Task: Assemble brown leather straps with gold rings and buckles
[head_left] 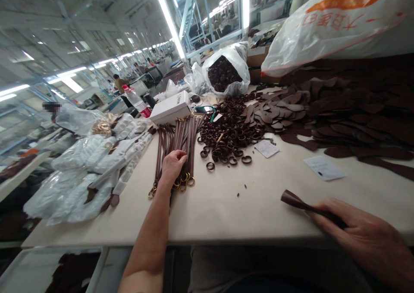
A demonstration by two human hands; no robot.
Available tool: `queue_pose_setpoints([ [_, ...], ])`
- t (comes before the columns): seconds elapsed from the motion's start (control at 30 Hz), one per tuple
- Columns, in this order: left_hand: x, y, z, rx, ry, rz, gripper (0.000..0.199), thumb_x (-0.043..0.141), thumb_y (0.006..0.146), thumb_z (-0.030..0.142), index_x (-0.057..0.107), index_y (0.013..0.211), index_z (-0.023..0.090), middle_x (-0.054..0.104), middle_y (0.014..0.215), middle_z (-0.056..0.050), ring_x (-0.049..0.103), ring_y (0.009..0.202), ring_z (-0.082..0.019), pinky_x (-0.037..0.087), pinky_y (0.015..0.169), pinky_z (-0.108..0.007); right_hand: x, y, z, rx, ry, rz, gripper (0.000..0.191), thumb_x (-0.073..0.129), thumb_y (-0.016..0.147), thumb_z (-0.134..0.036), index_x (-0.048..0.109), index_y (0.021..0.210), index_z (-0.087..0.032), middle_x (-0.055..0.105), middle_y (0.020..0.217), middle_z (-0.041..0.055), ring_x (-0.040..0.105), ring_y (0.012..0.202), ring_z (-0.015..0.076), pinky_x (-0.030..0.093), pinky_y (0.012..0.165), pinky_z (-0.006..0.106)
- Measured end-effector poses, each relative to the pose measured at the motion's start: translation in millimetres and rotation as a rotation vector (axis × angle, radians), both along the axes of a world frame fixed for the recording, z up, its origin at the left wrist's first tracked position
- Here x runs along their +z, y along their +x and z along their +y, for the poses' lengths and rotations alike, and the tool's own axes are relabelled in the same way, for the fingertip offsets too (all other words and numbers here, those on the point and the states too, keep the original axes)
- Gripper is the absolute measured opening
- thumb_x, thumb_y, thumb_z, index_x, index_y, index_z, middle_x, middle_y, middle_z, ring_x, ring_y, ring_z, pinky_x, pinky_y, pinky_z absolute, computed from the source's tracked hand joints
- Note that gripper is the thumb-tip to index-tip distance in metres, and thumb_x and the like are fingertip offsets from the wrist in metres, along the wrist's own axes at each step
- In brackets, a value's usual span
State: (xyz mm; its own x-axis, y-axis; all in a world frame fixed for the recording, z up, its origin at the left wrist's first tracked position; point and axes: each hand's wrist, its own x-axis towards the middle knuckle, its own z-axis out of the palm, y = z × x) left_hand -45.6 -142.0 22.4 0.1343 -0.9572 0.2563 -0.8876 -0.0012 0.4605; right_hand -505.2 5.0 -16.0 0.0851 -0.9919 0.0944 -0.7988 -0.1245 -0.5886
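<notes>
My left hand (173, 165) reaches over a row of narrow brown leather straps (186, 137) with gold rings (190, 181) at their near ends. Its fingers are closed in a pinch at the straps; the fingertips are partly hidden. Low on the right, over the table's front edge, my right hand (359, 232) grips a dark brown leather piece (294, 199). The piece is folded or curled, and its wider end points left, out of the hand. To the right of the straps lies a heap of small brown leather loops (223, 133).
Flat brown leather pieces (355, 133) are piled at right. A white box (171, 107), a bottle (137, 101) and an open bag of loops (224, 75) stand behind. Plastic-wrapped bundles (77, 176) cover the left side. Paper slips (324, 168) lie on the table (226, 211).
</notes>
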Motion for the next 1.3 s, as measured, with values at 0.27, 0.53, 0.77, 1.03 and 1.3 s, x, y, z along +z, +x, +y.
queue_pose_setpoints([
  [0.27, -3.4, 2, -3, -0.012, 0.006, -0.047, 0.012, 0.066, 0.084, 0.030, 0.073, 0.089, 0.021, 0.074, 0.091, -0.004, 0.066, 0.084, -0.020, 0.049, 0.081, -0.032, -3.6, -1, -1, -0.008, 0.011, -0.026, 0.025, 0.056, 0.082, -0.053, 0.072, 0.090, -0.036, 0.075, 0.086, -0.0056, 0.072, 0.072, 0.0220, 0.054, 0.060, 0.031],
  [0.53, -7.8, -10, 2, 0.004, 0.000, -0.143, 0.012, 0.066, 0.085, 0.028, 0.073, 0.092, 0.020, 0.073, 0.095, -0.006, 0.067, 0.090, -0.022, 0.049, 0.086, -0.034, -8.7, -3, 1, -0.003, 0.081, -0.065, 0.011, 0.061, 0.086, -0.047, 0.068, 0.092, -0.042, 0.074, 0.088, -0.0022, 0.071, 0.076, 0.0220, 0.054, 0.066, 0.033],
  [0.77, -16.9, -21, 2, -0.010, -0.007, -0.265, 0.015, 0.066, 0.086, 0.030, 0.074, 0.093, 0.020, 0.073, 0.097, -0.007, 0.066, 0.092, -0.023, 0.048, 0.088, -0.034, -5.6, 0, 2, 0.004, 0.032, -0.063, 0.008, 0.064, 0.087, -0.042, 0.069, 0.091, -0.038, 0.073, 0.084, 0.0025, 0.070, 0.070, 0.0229, 0.051, 0.062, 0.033],
  [1.03, -21.9, -20, 4, -0.023, -0.031, -0.270, 0.024, 0.059, 0.088, 0.036, 0.075, 0.094, 0.019, 0.072, 0.099, -0.009, 0.067, 0.094, -0.026, 0.048, 0.088, -0.036, 2.1, 13, 5, 0.018, -0.119, -0.021, 0.018, 0.054, 0.089, -0.038, 0.068, 0.086, -0.026, 0.068, 0.078, 0.0006, 0.066, 0.071, 0.0199, 0.045, 0.061, 0.029],
  [1.3, -22.7, -17, 3, -0.056, -0.106, -0.220, 0.030, 0.055, 0.086, 0.041, 0.075, 0.088, 0.019, 0.073, 0.095, -0.011, 0.067, 0.088, -0.029, 0.049, 0.082, -0.039, 13.4, 17, 8, 0.018, -0.113, 0.017, 0.018, 0.053, 0.091, -0.032, 0.066, 0.084, -0.022, 0.067, 0.080, 0.0012, 0.064, 0.074, 0.0179, 0.043, 0.064, 0.027],
])
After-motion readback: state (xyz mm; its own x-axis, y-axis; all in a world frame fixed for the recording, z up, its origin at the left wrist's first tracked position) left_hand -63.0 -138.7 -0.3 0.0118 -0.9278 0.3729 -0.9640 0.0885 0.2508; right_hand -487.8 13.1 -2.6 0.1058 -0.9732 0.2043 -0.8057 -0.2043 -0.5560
